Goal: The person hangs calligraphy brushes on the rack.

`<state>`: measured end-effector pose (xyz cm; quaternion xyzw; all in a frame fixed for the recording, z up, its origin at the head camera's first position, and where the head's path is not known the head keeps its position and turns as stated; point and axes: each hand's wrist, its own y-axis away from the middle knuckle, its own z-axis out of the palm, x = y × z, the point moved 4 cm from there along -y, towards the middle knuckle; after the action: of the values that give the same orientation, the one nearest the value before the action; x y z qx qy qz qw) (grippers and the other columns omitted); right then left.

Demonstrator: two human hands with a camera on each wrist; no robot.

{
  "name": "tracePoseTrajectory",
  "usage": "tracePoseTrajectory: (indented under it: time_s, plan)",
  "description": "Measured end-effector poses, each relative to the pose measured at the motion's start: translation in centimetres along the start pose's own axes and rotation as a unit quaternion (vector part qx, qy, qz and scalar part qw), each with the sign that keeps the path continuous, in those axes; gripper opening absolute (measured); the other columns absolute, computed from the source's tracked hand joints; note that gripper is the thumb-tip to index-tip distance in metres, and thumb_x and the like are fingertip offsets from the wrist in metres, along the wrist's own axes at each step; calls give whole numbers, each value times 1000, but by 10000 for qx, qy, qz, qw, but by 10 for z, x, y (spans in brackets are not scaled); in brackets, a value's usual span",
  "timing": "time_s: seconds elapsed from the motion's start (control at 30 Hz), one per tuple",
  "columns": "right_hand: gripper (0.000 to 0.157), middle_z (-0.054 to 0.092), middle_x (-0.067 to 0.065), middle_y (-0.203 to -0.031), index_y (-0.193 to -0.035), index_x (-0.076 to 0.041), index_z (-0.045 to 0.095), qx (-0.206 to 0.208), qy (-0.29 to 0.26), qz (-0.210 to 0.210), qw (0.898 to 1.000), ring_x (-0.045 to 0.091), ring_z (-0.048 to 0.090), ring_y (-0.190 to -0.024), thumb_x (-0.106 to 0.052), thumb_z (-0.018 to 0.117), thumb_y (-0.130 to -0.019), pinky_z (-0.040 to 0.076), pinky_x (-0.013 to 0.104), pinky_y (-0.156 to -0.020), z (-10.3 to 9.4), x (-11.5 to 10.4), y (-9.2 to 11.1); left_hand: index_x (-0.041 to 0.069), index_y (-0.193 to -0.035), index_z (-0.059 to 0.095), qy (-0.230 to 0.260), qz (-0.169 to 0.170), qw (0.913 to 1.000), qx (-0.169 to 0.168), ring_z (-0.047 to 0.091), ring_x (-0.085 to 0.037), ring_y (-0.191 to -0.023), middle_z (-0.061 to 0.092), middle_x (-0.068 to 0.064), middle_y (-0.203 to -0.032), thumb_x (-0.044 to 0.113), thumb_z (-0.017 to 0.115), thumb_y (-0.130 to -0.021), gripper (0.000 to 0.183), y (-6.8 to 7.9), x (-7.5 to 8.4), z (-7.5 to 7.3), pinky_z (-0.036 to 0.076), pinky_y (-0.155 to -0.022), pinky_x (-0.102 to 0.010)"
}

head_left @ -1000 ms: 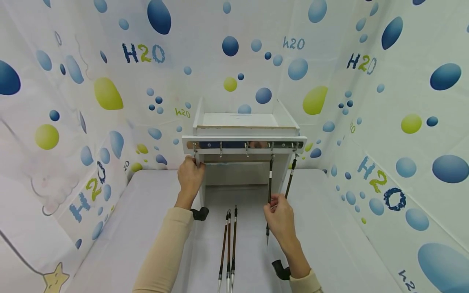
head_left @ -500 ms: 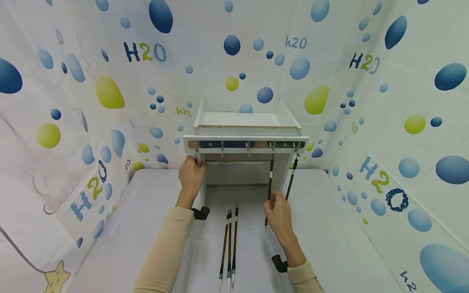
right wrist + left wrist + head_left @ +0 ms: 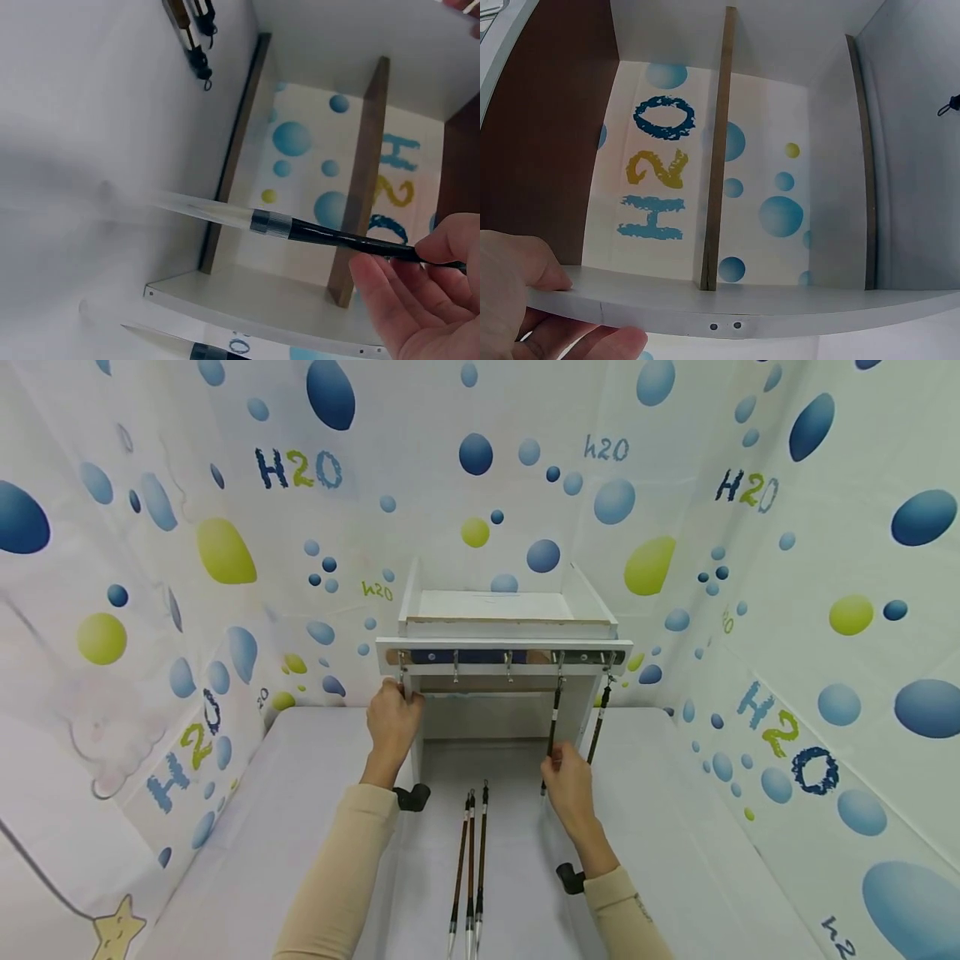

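Note:
A white wooden shelf (image 3: 502, 646) stands at the back, with a row of metal hooks (image 3: 508, 666) on its front rail. My left hand (image 3: 393, 720) grips its left side panel (image 3: 667, 304), thumb on one face and fingers on the other. With my right hand (image 3: 568, 785) I pinch the dark handle of a calligraphy brush (image 3: 556, 714), whose top end is at the second hook from the right. In the right wrist view its pale bristles (image 3: 217, 214) point away from my fingers. A second calligraphy brush (image 3: 599, 727) hangs from the rightmost hook.
Three more calligraphy brushes (image 3: 471, 860) lie side by side on the white tabletop (image 3: 420, 893), in front of the shelf. A patterned sheet (image 3: 420, 468) surrounds the table at the back and sides.
My right hand has risen slightly in the head view, and the lower end of its brush has moved up toward the shelf. The brush's top stays at the hook. My left hand keeps its grip.

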<state>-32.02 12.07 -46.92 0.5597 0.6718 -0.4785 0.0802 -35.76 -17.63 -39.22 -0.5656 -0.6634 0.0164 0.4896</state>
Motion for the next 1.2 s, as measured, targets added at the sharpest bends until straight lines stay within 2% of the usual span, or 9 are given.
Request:
tracePoseTrajectory:
  time_s: [0.23,0.37,0.63,0.97,1.2]
  plan:
    - [13,68,16,-86,-93,0,60,-97,33,216,9997,25,67,-75,-5,60,-81,54,35,-62,8,8,-8,1,-74,54,-14,-78,9999,-86,54,-29,-55,60,-15,-65,13,59,-78,13,0,0,0,43,-49,-43]
    - [13,69,16,-87,-93,1,61,-71,26,186,9998,25,68,-75,-4,60,-81,55,35,-63,9,8,-11,2,-73,53,-21,-80,9999,-65,55,-30,-56,60,-15,-66,13,58,-77,13,-1,0,0,43,-50,-44]
    - [14,68,16,-84,-93,2,61,-122,145,190,9996,25,67,-74,-4,61,-80,54,35,-62,9,9,-14,4,-72,52,-15,-83,9999,-122,50,-27,-53,58,-13,-63,14,58,-78,13,0,-1,1,38,-47,-39]
    - [13,67,15,-82,-91,1,61,-152,164,328,9992,24,65,-73,-6,60,-80,52,35,-62,8,7,-13,2,-75,54,-53,-209,9995,-212,56,-30,-57,62,-16,-67,15,57,-79,13,1,-2,2,44,-51,-44]
    - [15,67,15,-84,-93,2,60,-83,144,224,9996,24,65,-74,-5,58,-80,53,36,-64,6,7,-14,2,-77,55,-39,-217,9994,-252,60,-33,-61,62,-16,-69,16,58,-79,14,0,-2,1,46,-53,-46]
